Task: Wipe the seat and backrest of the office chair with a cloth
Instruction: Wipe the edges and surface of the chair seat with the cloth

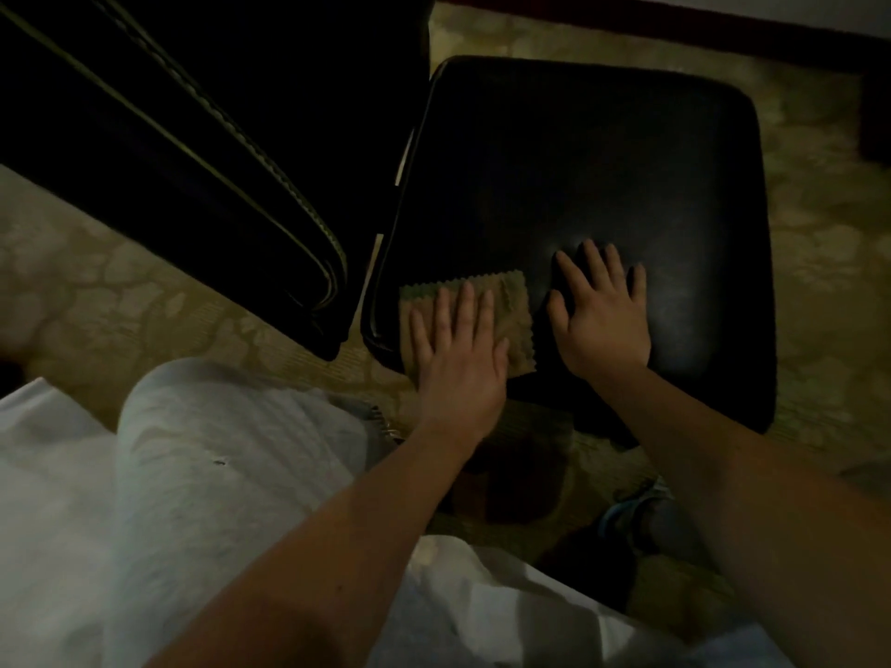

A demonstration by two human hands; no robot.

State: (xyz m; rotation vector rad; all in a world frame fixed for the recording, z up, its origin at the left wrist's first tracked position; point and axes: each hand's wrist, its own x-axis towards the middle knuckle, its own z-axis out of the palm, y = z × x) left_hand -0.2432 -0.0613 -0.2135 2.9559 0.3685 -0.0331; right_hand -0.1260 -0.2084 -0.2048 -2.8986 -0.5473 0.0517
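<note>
Left hand (pixel 458 359): your fingers are straight and slightly spread, palm down, pressing the cloth (pixel 513 306) flat; nothing is pinched or curled.

Cloth: olive-tan with zigzag-cut edges. It lies on the seat (pixel 602 161) at the near-left corner, close to the seat's left edge. Its far and right borders show past your fingers.

Right hand (pixel 602 325): flat on the bare seat just right of the cloth, apart from it, with the fingers extended and splayed and holding nothing.

Open room: most of the seat, beyond and to the right of both hands, is uncovered out to its rounded far corners.

Backrest (pixel 193 137): black with pale stitched seams, standing left of the seat. A narrow gap separates the two.

Surface: the seat is dark, smooth and faintly shiny, with a dull highlight near your right fingertips.

Room: dim light. A patterned yellowish carpet (pixel 819 233) surrounds the chair, and a dark baseboard (pixel 675 26) runs along the top. Your pale trouser leg (pixel 217 450) fills the lower left.
</note>
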